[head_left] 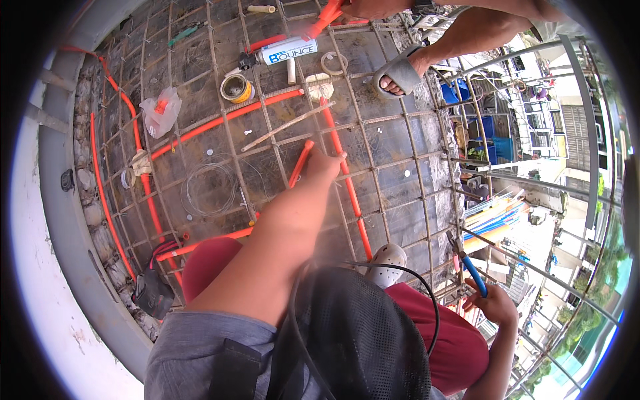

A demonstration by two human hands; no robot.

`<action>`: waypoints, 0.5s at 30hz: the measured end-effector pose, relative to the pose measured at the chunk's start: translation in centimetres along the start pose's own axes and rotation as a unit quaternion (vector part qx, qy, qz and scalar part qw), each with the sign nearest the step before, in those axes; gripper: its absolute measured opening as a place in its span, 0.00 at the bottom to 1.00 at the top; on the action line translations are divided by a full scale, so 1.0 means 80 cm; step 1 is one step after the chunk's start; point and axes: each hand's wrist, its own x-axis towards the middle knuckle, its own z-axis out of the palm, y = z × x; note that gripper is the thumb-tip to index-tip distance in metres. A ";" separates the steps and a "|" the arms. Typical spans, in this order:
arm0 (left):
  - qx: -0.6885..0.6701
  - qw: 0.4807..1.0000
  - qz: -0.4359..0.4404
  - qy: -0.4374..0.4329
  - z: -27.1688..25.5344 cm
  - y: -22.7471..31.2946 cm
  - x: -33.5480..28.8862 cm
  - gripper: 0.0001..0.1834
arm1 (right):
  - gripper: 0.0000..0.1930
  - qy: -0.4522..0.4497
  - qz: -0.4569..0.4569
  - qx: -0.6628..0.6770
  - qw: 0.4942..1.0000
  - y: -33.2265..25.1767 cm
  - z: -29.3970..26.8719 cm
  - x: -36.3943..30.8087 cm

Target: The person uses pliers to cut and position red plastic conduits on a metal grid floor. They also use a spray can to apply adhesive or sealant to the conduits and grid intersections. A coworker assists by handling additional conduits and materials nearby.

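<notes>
My left hand (325, 164) reaches down to the steel bar grid, beside a long orange conduit pipe (353, 199). A short orange pipe piece (301, 163) lies against the same hand. Its fingers are blurred and partly hidden, so I cannot tell whether they grip either pipe. Out at the right, my right hand (495, 305) holds blue-handled pliers (473, 272), jaws pointing away from me. Close ahead of my left hand, a thin stick (287, 127) lies across the bars. A whitish taped junction (319, 89) joins orange pipes beyond it.
A co-worker's sandalled foot (400, 72) stands at the far right, with their arm over orange pipe at the top. A spray can (288, 51), an open tin (237, 88), a plastic bag (161, 112) and coiled wire (209, 189) lie about. Scaffold poles (533, 183) border a drop at right.
</notes>
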 end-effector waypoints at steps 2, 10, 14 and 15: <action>0.015 1.000 -0.005 -0.001 0.002 0.001 0.005 0.55 | 0.29 0.008 -0.004 0.035 0.999 0.011 -0.006 0.010; -0.154 0.985 0.013 -0.076 0.029 -0.033 0.053 0.21 | 0.28 0.002 -0.020 0.079 0.997 0.070 -0.009 0.058; -0.169 0.984 -0.005 -0.051 0.037 -0.034 0.051 0.17 | 0.28 -0.022 -0.044 0.060 0.997 0.081 -0.009 0.084; -0.179 0.983 -0.012 -0.042 0.038 -0.031 0.048 0.16 | 0.29 -0.039 -0.047 0.046 0.997 0.082 -0.011 0.089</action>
